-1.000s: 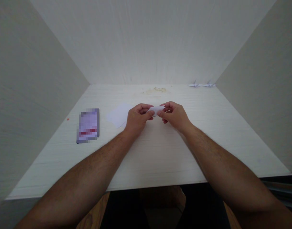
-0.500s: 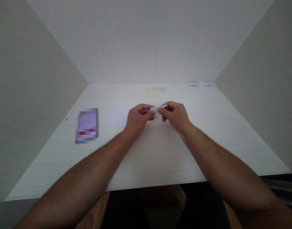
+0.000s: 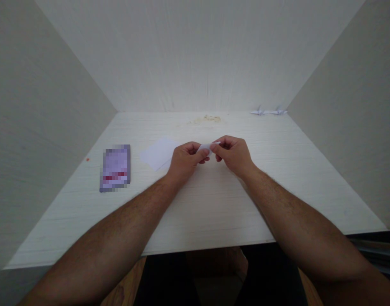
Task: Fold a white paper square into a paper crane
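A small piece of folded white paper (image 3: 204, 147) is held between my two hands, above the middle of the table. My left hand (image 3: 187, 160) pinches its left end, with the thumb lying across the front. At the right end, my right hand (image 3: 234, 154) grips it between thumb and fingers. Parts of the paper are hidden behind the thumbs, so its full shape cannot be made out. Flat white paper sheets (image 3: 158, 153) lie on the table just left of my left hand, overlapping each other.
A phone-like flat object (image 3: 115, 168) with a blurred purple face lies on the left of the white table (image 3: 207, 212). Folded paper figures (image 3: 269, 112) sit in the back right corner. Walls enclose the back and sides. A brownish stain (image 3: 209, 119) marks the back.
My left thumb has slid a little to the right along the paper, covering more of it. The right hand has barely moved.
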Demonstrator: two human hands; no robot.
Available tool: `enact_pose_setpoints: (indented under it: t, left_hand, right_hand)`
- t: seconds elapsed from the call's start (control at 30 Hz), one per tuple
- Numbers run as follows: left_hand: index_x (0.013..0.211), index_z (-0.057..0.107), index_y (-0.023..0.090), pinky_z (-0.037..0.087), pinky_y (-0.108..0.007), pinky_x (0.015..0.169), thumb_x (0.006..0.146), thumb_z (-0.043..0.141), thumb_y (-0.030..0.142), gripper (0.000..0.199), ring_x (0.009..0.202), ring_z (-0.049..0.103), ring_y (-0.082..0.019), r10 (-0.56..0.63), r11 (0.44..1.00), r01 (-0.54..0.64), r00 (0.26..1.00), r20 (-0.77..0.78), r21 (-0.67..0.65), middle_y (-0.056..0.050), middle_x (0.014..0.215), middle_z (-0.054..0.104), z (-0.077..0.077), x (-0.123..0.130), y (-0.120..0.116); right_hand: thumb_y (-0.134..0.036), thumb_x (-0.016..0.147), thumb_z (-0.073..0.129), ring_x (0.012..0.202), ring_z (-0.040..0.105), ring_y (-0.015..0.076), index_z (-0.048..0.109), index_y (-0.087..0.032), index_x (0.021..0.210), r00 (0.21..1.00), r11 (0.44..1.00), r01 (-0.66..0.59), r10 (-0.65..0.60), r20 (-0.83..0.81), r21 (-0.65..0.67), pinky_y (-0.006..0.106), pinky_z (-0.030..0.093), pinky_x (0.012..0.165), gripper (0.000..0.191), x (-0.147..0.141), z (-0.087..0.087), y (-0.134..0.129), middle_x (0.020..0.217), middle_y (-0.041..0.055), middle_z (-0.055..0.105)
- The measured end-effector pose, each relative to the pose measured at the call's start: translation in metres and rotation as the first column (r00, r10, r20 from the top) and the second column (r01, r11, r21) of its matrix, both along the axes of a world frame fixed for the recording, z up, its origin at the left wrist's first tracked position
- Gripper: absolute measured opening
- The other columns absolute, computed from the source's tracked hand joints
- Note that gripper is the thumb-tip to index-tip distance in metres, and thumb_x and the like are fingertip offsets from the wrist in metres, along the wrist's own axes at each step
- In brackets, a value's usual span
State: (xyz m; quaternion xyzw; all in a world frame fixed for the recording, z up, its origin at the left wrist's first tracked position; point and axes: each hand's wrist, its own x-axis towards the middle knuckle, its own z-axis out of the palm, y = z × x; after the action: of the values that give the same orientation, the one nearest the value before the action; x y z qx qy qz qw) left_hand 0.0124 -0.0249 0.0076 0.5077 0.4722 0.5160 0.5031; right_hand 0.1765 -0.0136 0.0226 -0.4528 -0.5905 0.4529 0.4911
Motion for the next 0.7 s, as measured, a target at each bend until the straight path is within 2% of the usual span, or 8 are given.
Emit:
enact_pose_setpoints:
  t: [0.17,0.33,0.43,0.7]
  left_hand:
    - [0.066,0.066,0.017,0.051,-0.025,0.058,0.069,0.086,0.043,0.033,0.059,0.065,-0.013,0.017,1.0,-0.017,0.999,-0.03,-0.007,-0.002,0.062,0.069,-0.0001,0.0007,0.0001]
    - [0.067,0.067,0.017,0.048,-0.024,0.058,0.069,0.086,0.04,0.03,0.059,0.064,-0.012,-0.023,1.0,0.023,1.0,0.008,0.005,-0.001,0.061,0.069,0.0015,-0.0006,-0.0004]
    - [0.067,0.069,0.017,0.047,-0.024,0.058,0.07,0.085,0.04,0.028,0.057,0.062,-0.011,-0.045,0.998,0.046,0.999,-0.023,0.034,-0.001,0.062,0.069,0.0037,-0.0014,-0.0014]
    - [0.067,0.07,0.019,0.047,-0.024,0.057,0.071,0.084,0.043,0.029,0.057,0.061,-0.012,-0.012,0.998,0.018,0.996,-0.087,0.067,-0.001,0.061,0.069,0.0068,-0.0008,-0.0035]
  right_hand:
    - [-0.045,0.074,0.077,0.047,0.051,0.0091,0.066,-0.02,0.072,0.999,1.0,0.027,-0.028,0.024,0.016,0.024,0.039,0.046,0.028,-0.0003,0.0,0.0003,0.051,-0.0036,0.059]
    - [-0.046,0.072,0.079,0.047,0.052,0.009,0.067,-0.019,0.073,1.0,1.0,-0.005,0.004,0.013,0.012,0.024,0.041,0.046,0.029,0.0008,-0.0003,-0.0004,0.052,-0.0034,0.06]
    - [-0.045,0.072,0.08,0.047,0.053,0.0091,0.069,-0.019,0.074,1.0,1.0,-0.028,0.028,-0.001,0.0,0.024,0.042,0.047,0.029,0.0007,0.0001,-0.0011,0.053,-0.0031,0.061]
    - [-0.049,0.07,0.08,0.047,0.052,0.0091,0.068,-0.019,0.071,1.0,1.0,-0.029,0.029,0.007,-0.01,0.025,0.041,0.047,0.032,0.0007,0.0017,-0.0025,0.052,-0.003,0.06]
